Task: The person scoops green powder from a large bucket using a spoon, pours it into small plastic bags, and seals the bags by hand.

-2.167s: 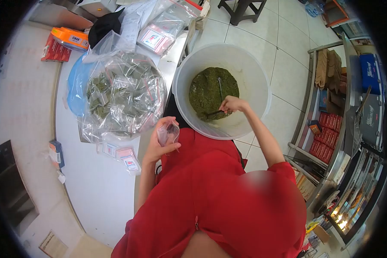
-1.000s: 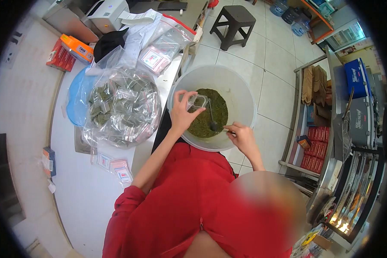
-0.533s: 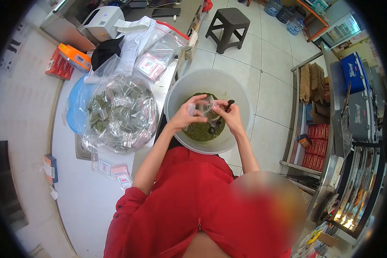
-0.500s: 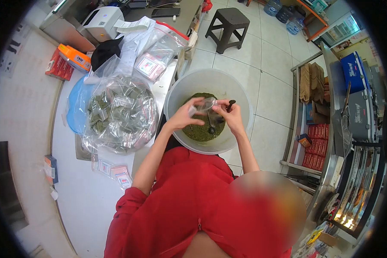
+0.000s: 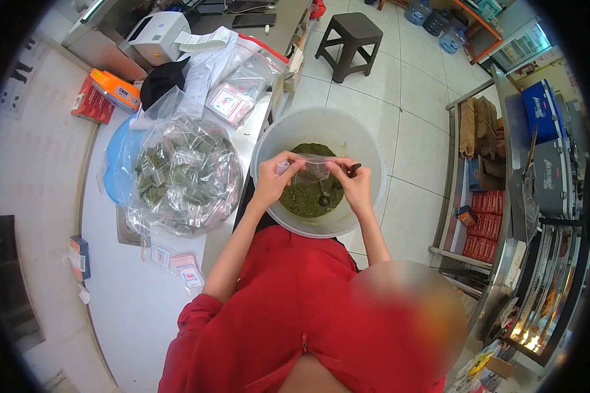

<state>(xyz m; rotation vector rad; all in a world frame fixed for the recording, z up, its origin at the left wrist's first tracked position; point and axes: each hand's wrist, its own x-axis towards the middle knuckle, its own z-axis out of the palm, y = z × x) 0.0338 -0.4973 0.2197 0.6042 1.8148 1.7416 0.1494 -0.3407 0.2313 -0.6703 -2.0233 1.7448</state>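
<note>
Both hands are over a large translucent tub (image 5: 367,203) that holds green powdery material (image 5: 306,200). My left hand (image 5: 278,177) pinches the left end of a small clear plastic bag (image 5: 316,169). The bag's right end is pinched by my right hand (image 5: 352,180), which also keeps a dark-handled spoon (image 5: 354,168) between its fingers. Just below the bag, a dark round scoop (image 5: 323,200) shows against the green material. To the left, a big clear bag (image 5: 190,177) full of small green-filled packets lies on the white table (image 5: 131,295).
Small labelled packets (image 5: 189,274) lie near the table's edge. Behind the big bag are a black cap (image 5: 164,80), papers, a printer (image 5: 159,36) and a bag of labelled packets (image 5: 232,101). A dark stool (image 5: 350,42) stands beyond the tub; metal shelves (image 5: 458,177) with boxes are at right.
Earlier the right hand was at the green material with the spoon. Both hands have since come together over the tub, and the small bag is now stretched flat between them.
</note>
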